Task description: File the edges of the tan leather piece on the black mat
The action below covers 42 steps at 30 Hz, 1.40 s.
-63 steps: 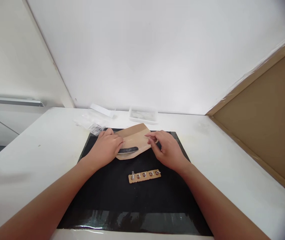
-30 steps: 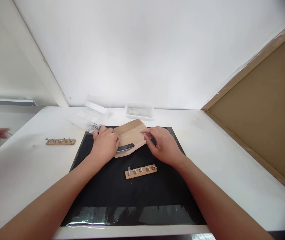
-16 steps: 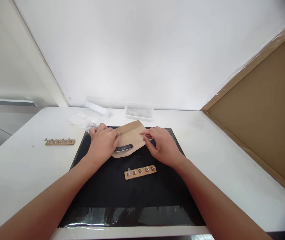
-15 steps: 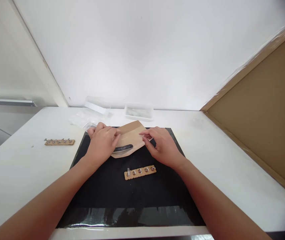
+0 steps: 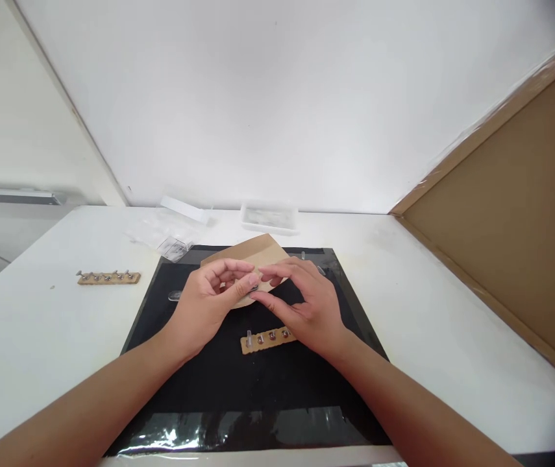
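My left hand (image 5: 211,295) is closed on a small dark piece (image 5: 254,287), pinched between thumb and fingers. Facing it, my right hand (image 5: 306,295) has its thumb and fingertips at the same piece. Most of that piece is hidden by the fingers. Under and behind both hands lies a brown paper sheet (image 5: 252,248) on the black mat (image 5: 258,389). A brown strip with a row of small metal-and-clear parts (image 5: 265,340) rests on the mat, its right end covered by my right hand.
A similar brown strip (image 5: 109,279) lies on the white table at the left. Clear plastic bags (image 5: 160,235) and a translucent tray (image 5: 270,218) are at the back. Small clear pieces lie on the mat, one at its left (image 5: 174,296). A cardboard panel (image 5: 511,194) stands at the right.
Both hands have come together over the paper. The long dark piece that lay on the paper is no longer seen there; a small dark part shows between my fingers.
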Tool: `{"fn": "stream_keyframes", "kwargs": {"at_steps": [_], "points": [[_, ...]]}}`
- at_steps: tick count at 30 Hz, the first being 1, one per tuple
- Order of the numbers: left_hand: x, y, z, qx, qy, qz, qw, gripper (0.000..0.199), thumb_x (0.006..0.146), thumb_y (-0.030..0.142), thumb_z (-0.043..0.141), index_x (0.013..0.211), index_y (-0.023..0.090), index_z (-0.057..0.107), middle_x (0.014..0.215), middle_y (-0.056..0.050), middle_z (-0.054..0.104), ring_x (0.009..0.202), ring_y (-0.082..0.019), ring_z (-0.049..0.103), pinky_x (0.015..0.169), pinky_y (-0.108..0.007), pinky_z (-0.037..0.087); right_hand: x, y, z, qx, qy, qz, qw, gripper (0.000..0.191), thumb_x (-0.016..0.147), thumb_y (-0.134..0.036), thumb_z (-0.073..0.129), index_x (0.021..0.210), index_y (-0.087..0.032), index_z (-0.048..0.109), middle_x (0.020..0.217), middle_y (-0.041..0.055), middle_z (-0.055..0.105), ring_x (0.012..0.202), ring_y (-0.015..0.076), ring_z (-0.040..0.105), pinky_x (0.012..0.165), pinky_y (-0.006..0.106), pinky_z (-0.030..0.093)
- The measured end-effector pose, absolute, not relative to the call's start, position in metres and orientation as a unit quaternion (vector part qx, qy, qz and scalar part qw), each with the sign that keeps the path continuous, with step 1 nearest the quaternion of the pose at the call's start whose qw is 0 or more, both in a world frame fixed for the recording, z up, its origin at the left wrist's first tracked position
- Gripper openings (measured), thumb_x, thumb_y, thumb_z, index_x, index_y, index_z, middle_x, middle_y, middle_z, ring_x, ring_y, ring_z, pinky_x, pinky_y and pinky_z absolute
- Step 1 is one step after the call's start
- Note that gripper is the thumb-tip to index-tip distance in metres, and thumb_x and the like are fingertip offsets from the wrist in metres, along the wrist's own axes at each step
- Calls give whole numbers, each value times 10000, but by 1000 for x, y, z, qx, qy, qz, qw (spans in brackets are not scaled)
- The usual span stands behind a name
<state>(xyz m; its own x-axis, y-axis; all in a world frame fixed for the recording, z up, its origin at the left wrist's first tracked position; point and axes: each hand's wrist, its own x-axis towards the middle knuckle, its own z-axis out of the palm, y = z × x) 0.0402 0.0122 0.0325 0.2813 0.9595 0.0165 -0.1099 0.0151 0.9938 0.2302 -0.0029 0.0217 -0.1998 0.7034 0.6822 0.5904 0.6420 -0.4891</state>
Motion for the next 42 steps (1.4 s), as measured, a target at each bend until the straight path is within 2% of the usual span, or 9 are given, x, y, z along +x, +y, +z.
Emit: {"fn": "stream_keyframes", "kwargs": {"at_steps": [7, 11, 14, 18, 23, 27, 30, 36, 42], "points": [[40, 11, 29, 579, 393, 437, 565, 257, 888, 429, 765, 1000, 197, 759, 1055, -74, 800, 952, -224, 754, 865, -376, 618, 230, -6, 21, -437, -764, 38, 472, 109, 963, -366, 694, 1014, -273, 716, 862, 31, 762, 851, 228, 715, 803, 402, 530], [31, 19, 22, 723, 429, 430, 329, 214, 965, 409, 664, 1000, 236, 785, 963, -45, 799, 859, -204, 690, 739, -347, 577, 237, -2, 20, -424, -791, 47, 438, 146, 961, -393, 700, 1036, -269, 713, 862, 21, 766, 829, 213, 713, 837, 398, 503], [21, 30, 15, 793, 389, 458, 104, 186, 1005, 271, 603, 1067, 226, 772, 912, -23, 808, 828, -198, 627, 812, -374, 533, 241, -1, 20, -395, -821, 89, 403, 188, 976, -397, 684, 1109, -264, 698, 892, 13, 760, 770, 179, 689, 832, 372, 498], [13, 40, 7, 804, 362, 471, -21, 304, 1008, 153, 562, 1282, 210, 679, 968, -19, 820, 807, -196, 601, 851, -381, 510, 242, -1, 27, -354, -857, 130, 350, 172, 983, -363, 680, 1108, -246, 699, 890, 4, 745, 795, 163, 671, 841, 349, 481], [19, 32, 5, 799, 399, 450, 23, 635, 1054, 186, 449, 1635, 179, 192, 1043, -49, 808, 995, -232, 624, 981, -415, 484, 248, -4, 36, -335, -889, 131, 283, 194, 959, -396, 707, 1080, -244, 706, 891, 8, 735, 874, 186, 678, 870, 364, 451], [23, 28, 5, 794, 391, 458, 87, 747, 1077, 236, 377, 1638, 130, -105, 1092, -96, 785, 1113, -247, 642, 1043, -452, 447, 258, -11, 26, -310, -905, 149, 251, 208, 946, -426, 716, 1051, -247, 720, 895, 6, 718, 880, 181, 669, 905, 373, 427], [22, 31, 3, 797, 379, 462, 88, 765, 1066, 253, 400, 1634, 142, -101, 1105, -102, 776, 1118, -254, 648, 1064, -470, 413, 263, -17, 11, -324, -891, 157, 277, 235, 933, -413, 737, 1109, -258, 721, 966, 17, 705, 917, 172, 657, 903, 370, 407], [24, 32, -2, 782, 455, 425, 35, 617, 1012, 190, 460, 1576, 172, 211, 960, -58, 773, 1149, -287, 620, 1051, -538, 295, 262, -23, -1, -336, -877, 155, 307, 236, 907, -408, 773, 1087, -261, 733, 961, 20, 684, 885, 165, 635, 916, 393, 366], [26, 32, 0, 775, 461, 432, 16, 591, 969, 134, 481, 1512, 183, 252, 911, -42, 752, 1135, -293, 636, 1006, -549, 295, 263, -23, -1, -330, -883, 162, 291, 222, 907, -414, 773, 1052, -251, 735, 954, 17, 682, 880, 163, 629, 922, 398, 354]]}}
